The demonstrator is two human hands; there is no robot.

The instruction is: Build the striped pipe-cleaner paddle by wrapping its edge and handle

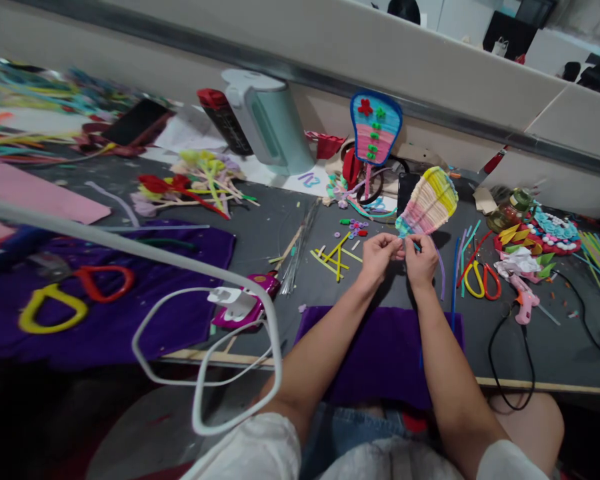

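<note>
A small fan made of fuzzy pipe cleaners (429, 202), striped yellow, cream, pink and blue, stands tilted to the right above my hands. My left hand (381, 259) is closed, its fingertips pinching at the narrow lower end of the fan. Close beside it, my right hand (421, 261) pinches the same end, so the fingers hide the exact grip. Behind them a finished-looking fan (376, 137), blue and pink with red and green flowers, leans against the wall. Yellow pipe cleaner pieces (339, 259) lie left of my hands. Under my forearms spreads a purple cloth (375, 353).
Scissors (483, 280) and a pink glue gun (524, 300) lie to the right. On the left are larger scissors (55, 310), a magenta power strip (230, 317) and a white cable (155, 250) crossing the foreground. A kettle (280, 127) stands behind.
</note>
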